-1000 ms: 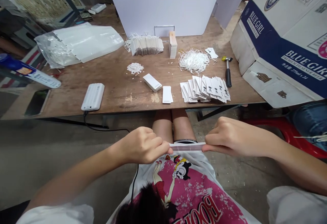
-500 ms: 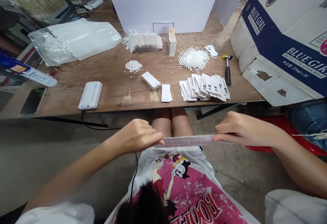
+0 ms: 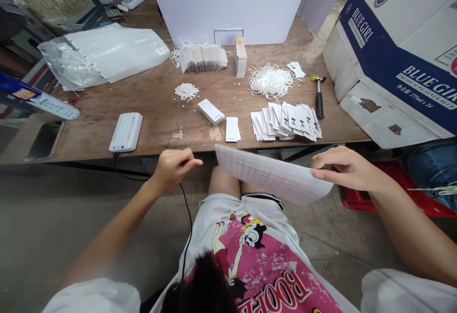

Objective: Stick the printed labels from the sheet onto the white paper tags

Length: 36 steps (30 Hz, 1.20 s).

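Fingers of the right hand [image 3: 344, 168] clamp a translucent sheet [image 3: 267, 172], possibly a bag; left hand [image 3: 174, 166] curled closed, clear. I judge this one-handed handling, calling next for steadiness.

Sheet [image 3: 269, 174] over lap [image 3: 224, 183], before desk [image 3: 160, 108]; on desk: power bank [image 3: 126, 132] left, card pile [image 3: 291, 122] right, hammer [image 3: 319, 101] beside pile.

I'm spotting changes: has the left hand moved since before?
Yes: the left hand went left and forward, off the sheet, nearer the power bank.
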Tool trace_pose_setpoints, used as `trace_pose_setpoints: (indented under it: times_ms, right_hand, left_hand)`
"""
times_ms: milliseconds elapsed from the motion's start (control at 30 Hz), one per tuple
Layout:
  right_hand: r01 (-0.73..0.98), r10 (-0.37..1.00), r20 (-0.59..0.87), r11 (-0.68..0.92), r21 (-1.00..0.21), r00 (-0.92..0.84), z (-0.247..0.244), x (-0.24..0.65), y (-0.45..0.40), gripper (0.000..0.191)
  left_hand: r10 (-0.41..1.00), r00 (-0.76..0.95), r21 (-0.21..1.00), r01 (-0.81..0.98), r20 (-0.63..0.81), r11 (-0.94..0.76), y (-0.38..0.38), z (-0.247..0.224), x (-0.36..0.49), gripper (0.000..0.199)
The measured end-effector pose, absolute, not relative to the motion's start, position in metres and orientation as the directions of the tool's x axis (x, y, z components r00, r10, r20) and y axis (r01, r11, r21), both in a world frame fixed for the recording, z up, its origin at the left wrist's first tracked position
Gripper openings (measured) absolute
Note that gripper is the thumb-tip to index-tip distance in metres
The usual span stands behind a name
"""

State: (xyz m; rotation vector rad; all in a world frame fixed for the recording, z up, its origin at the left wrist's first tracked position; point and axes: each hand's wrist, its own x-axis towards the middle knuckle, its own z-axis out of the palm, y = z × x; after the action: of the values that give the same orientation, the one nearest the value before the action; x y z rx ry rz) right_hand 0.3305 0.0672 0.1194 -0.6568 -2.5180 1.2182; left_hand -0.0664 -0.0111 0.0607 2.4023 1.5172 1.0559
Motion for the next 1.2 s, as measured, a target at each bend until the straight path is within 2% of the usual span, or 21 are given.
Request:
trace_pose_setpoints:
  times_ms: [67, 100, 133, 200, 267, 333, 367, 433, 500, 567, 633, 700, 733, 800, 867, 933, 1000, 1067, 1133, 1200]
  right_hand:
    - [0.227, 0.566, 0.140, 0.527, -0.819, -0.812, 0.115, 0.331, 0.062, 0.020]
    - [0.210, 0.591, 0.184, 0.535, -0.819, -0.785, 0.112, 0.328, 0.056, 0.020]
    - [0.207, 0.607, 0.218, 0.551, -0.809, -0.764, 0.109, 0.322, 0.048, 0.019]
    - [0.235, 0.613, 0.260, 0.608, -0.758, -0.746, 0.101, 0.302, 0.025, 0.015]
    - [0.245, 0.572, 0.289, 0.679, -0.692, -0.768, 0.090, 0.274, -0.004, 0.010]
    - [0.238, 0.524, 0.304, 0.732, -0.638, -0.796, 0.077, 0.244, -0.036, 0.008]
    - [0.211, 0.489, 0.326, 0.760, -0.615, -0.809, 0.071, 0.230, -0.050, 0.010]
    - [0.155, 0.397, 0.292, 0.783, -0.602, -0.870, 0.062, 0.210, -0.069, 0.031]
    - [0.120, 0.346, 0.254, 0.772, -0.625, -0.903, 0.059, 0.204, -0.075, 0.044]
    - [0.127, 0.394, 0.282, 0.747, -0.652, -0.875, 0.061, 0.210, -0.067, 0.035]
    - [0.204, 0.554, 0.365, 0.715, -0.668, -0.748, 0.063, 0.226, -0.048, 0.032]
    - [0.340, 0.752, 0.402, 0.616, -0.711, -0.522, 0.061, 0.241, -0.025, 0.044]
    - [0.376, 0.828, 0.351, 0.523, -0.765, -0.437, 0.058, 0.248, -0.014, 0.054]
    - [0.306, 0.901, 0.123, 0.267, -0.914, -0.416, 0.048, 0.256, 0.002, 0.064]
    - [0.201, 0.866, -0.106, -0.006, -0.980, -0.489, 0.038, 0.257, 0.011, 0.057]
    - [0.136, 0.849, -0.188, -0.138, -0.981, -0.493, 0.033, 0.254, 0.011, 0.043]
    - [0.120, 0.902, -0.133, -0.091, -0.989, -0.411, 0.036, 0.248, 0.005, 0.031]
    - [0.177, 0.933, -0.018, 0.050, -0.983, -0.359, 0.045, 0.239, -0.004, 0.018]
    - [0.222, 0.903, 0.130, 0.236, -0.946, -0.409, 0.056, 0.229, -0.013, 0.008]
    - [0.184, 0.818, 0.276, 0.413, -0.892, -0.504, 0.062, 0.218, -0.020, 0.004]
  left_hand:
    - [0.906, 0.017, 0.630, 0.713, 0.423, -0.307, -0.014, 0.052, -0.066, 0.045]
    - [0.937, -0.064, 0.737, 0.636, 0.345, -0.228, -0.016, 0.048, -0.062, 0.044]
    - [0.962, -0.098, 0.831, 0.531, 0.254, -0.165, -0.018, 0.043, -0.055, 0.043]
    - [0.997, -0.027, 0.963, 0.260, 0.076, -0.067, -0.023, 0.034, -0.034, 0.049]
    - [0.995, 0.077, 0.998, 0.003, -0.063, 0.063, -0.030, 0.028, -0.008, 0.068]
    - [0.972, 0.133, 0.952, -0.215, -0.194, 0.219, -0.039, 0.026, 0.015, 0.074]
    - [0.959, 0.132, 0.922, -0.269, -0.250, 0.277, -0.044, 0.028, 0.025, 0.077]
    - [0.936, 0.122, 0.882, -0.313, -0.330, 0.351, -0.055, 0.032, 0.035, 0.082]
    - [0.933, 0.086, 0.877, -0.322, -0.349, 0.358, -0.065, 0.036, 0.035, 0.074]
    - [0.932, 0.072, 0.866, -0.350, -0.355, 0.357, -0.074, 0.038, 0.028, 0.059]
    - [0.916, 0.094, 0.821, -0.415, -0.390, 0.392, -0.081, 0.036, 0.017, 0.051]
    - [0.895, 0.137, 0.755, -0.492, -0.426, 0.434, -0.085, 0.031, 0.008, 0.051]
    - [0.890, 0.145, 0.731, -0.522, -0.431, 0.439, -0.085, 0.027, 0.005, 0.051]
    - [0.897, 0.149, 0.717, -0.553, -0.417, 0.425, -0.082, 0.019, 0.003, 0.052]
    - [0.918, 0.122, 0.767, -0.515, -0.377, 0.383, -0.076, 0.012, 0.005, 0.053]
    - [0.957, -0.028, 0.898, -0.355, -0.289, 0.261, -0.070, 0.007, 0.010, 0.054]
    - [0.958, -0.261, 0.992, -0.086, -0.116, 0.097, -0.066, 0.007, 0.018, 0.053]
    - [0.940, -0.340, 0.999, 0.054, 0.018, 0.000, -0.065, 0.012, 0.027, 0.048]
    - [0.975, -0.220, 0.998, -0.060, 0.008, -0.022, -0.067, 0.022, 0.035, 0.052]
    - [0.998, -0.063, 0.975, -0.221, -0.028, 0.013, -0.067, 0.031, 0.041, 0.068]
